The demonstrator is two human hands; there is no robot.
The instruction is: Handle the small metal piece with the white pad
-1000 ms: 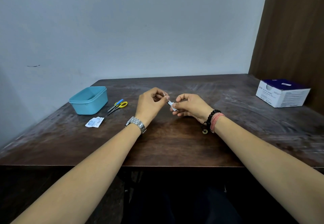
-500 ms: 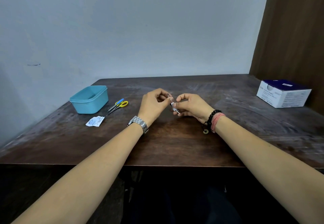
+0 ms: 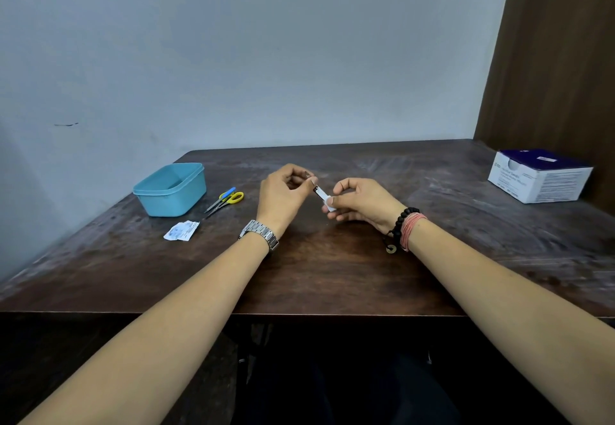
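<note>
White and narrow, the small strip (image 3: 323, 198) I see is stretched between both hands above the middle of the dark wooden table (image 3: 332, 274). Its long axis slants from upper left down to lower right. The left hand (image 3: 285, 195) pinches its upper end with its fingers; the right hand (image 3: 361, 203) pinches its lower end.
</note>
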